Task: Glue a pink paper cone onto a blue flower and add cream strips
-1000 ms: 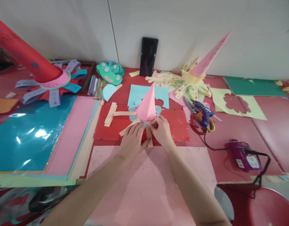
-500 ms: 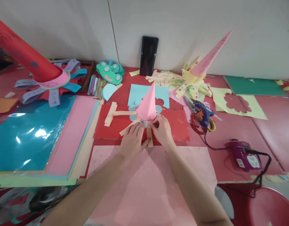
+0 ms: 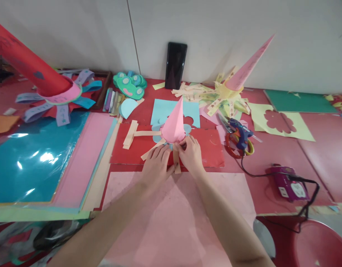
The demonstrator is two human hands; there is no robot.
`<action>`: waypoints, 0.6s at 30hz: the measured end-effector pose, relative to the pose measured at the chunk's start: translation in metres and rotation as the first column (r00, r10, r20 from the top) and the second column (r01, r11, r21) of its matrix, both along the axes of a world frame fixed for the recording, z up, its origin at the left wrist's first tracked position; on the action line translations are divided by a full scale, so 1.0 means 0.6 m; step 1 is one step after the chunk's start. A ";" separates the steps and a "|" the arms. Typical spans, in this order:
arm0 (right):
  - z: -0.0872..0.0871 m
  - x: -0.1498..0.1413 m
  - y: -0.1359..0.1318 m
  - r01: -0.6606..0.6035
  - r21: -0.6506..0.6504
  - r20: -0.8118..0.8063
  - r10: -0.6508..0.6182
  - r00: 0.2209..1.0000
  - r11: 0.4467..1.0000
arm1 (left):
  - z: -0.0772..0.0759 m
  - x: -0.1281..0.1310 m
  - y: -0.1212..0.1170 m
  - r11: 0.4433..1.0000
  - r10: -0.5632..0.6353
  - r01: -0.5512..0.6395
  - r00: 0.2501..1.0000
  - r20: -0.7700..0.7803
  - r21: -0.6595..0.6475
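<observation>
A pink paper cone (image 3: 174,124) stands upright on a light-blue flower-shaped base (image 3: 156,138), with cream paper strips (image 3: 148,133) reaching out from it. Close to the cone's front edge, my right hand (image 3: 191,154) is closed in a pinch on the inner end of the front paper strip (image 3: 176,157). My left hand (image 3: 156,161) lies to the left of that strip, fingers stretched toward the base and thumb touching the strip near its outer end. Beneath is a red board (image 3: 123,157). My fingers hide where the strip meets the cone.
A blue glue gun (image 3: 241,134) rests by scissors (image 3: 232,146) on the right, its cable running to a purple power box (image 3: 290,183). A phone (image 3: 175,66) leans on the wall. A finished pink cone (image 3: 250,65) and a red tube (image 3: 34,63) stand at the sides.
The whole view has shifted very slightly. Both hands stay at the cone's base, and the strip and cone keep their places.
</observation>
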State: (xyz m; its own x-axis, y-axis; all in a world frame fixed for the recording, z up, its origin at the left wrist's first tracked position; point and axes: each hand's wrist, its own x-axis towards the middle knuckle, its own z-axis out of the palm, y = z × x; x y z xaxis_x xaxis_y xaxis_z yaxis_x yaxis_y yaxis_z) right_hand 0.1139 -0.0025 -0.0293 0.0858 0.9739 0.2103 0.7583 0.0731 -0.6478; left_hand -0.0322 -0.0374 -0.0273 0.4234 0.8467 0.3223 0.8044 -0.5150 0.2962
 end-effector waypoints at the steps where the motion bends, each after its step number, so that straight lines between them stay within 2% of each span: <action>1: 0.000 -0.001 0.000 0.005 -0.001 0.007 -0.005 1.000 1.000 | 0.000 0.000 0.000 1.000 -0.003 0.003 1.000 0.001 0.000; 9: 0.001 -0.002 0.001 0.000 0.009 0.025 0.000 1.000 1.000 | 0.000 0.000 -0.001 1.000 -0.004 0.004 1.000 0.005 0.004; 11: 0.002 0.003 0.001 -0.007 -0.008 -0.069 0.006 0.998 1.000 | 0.002 -0.001 0.000 1.000 0.000 0.000 1.000 0.015 0.006; 13: 0.005 0.011 0.002 0.021 -0.036 -0.233 -0.029 0.972 0.999 | 0.001 -0.001 0.000 1.000 0.004 -0.004 0.999 0.033 0.002; 16: 0.017 0.027 0.006 0.154 -0.045 -0.433 -0.159 0.887 0.987 | -0.003 -0.004 0.001 1.000 0.016 -0.015 0.996 0.090 -0.004; 18: 0.029 0.039 0.010 0.231 -0.008 -0.464 -0.208 0.861 0.973 | -0.004 -0.007 0.001 0.999 0.036 -0.037 0.989 0.146 0.004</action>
